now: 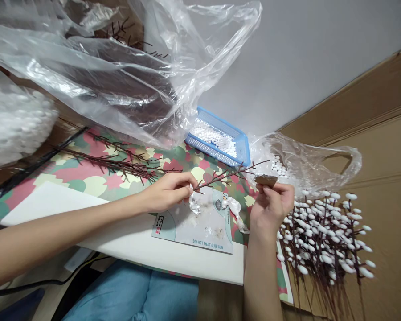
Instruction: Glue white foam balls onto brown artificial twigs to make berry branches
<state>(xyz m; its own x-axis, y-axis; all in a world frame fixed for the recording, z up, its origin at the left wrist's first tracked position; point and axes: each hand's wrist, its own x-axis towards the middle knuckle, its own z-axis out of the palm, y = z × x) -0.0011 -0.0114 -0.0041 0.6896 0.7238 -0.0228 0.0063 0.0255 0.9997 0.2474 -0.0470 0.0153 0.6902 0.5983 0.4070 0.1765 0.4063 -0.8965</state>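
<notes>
My left hand (169,191) pinches the thick end of a thin brown twig (230,174), which reaches right and slightly up. My right hand (272,207) holds a small flat brown piece (265,180) between thumb and fingers, close to the twig's tip but apart from it. Below both hands lies a grey card printed "DIY HOT MELT GLUE GUN" (194,227), with whitish glue blobs and strands on it. A blue plastic basket (217,138) full of white beads stands just beyond the twig.
Bare brown twigs (116,160) lie on a leaf-patterned mat (87,178). Stems with white buds (324,236) lie on cardboard to the right. Clear plastic bags (96,67) heap at the back, with a white foam board (87,223) in front and my blue-clad lap (130,294) below.
</notes>
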